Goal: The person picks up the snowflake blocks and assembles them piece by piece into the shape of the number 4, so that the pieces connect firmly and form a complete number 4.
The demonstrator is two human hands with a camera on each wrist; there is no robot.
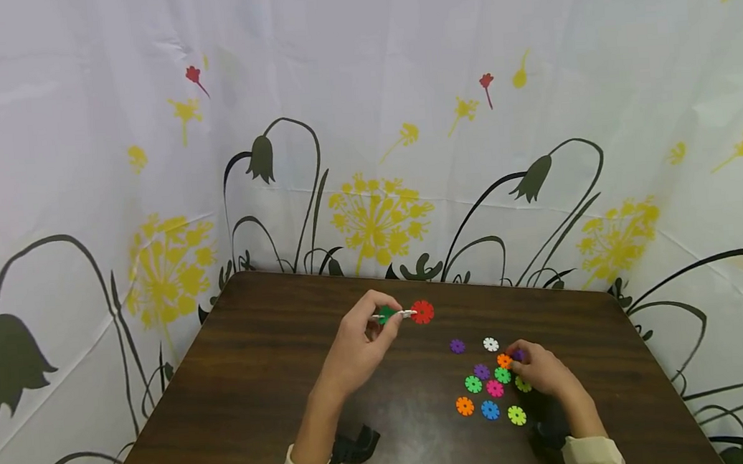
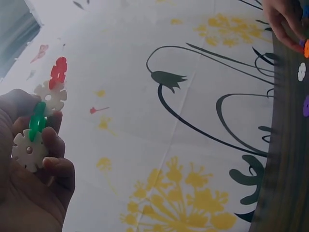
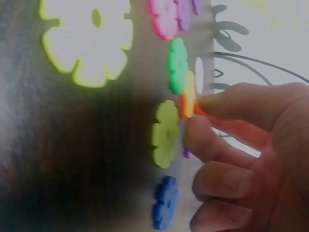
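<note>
My left hand [image 1: 356, 348] holds up a short chain of notched flower discs above the table. In the left wrist view the chain runs from a red disc [image 2: 59, 71] through a white disc [image 2: 50, 99] and a green disc [image 2: 37, 121] to another white disc [image 2: 26, 151]. Thumb and fingers grip it around the green piece. On the right, my right hand [image 1: 550, 374] pinches the edge of an orange disc [image 3: 189, 92] between thumb and index finger. A purple disc [image 1: 518, 355] lies partly hidden behind those fingers, and a yellow-green disc [image 3: 165, 134] is close beside them.
Several loose discs lie on the dark wooden table [image 1: 246, 384], among them a pink disc [image 1: 495, 388], a light blue disc [image 1: 490, 410], a white disc [image 1: 491, 344] and an orange disc [image 1: 464, 406]. A flower-printed curtain [image 1: 361, 82] hangs behind the table's far edge.
</note>
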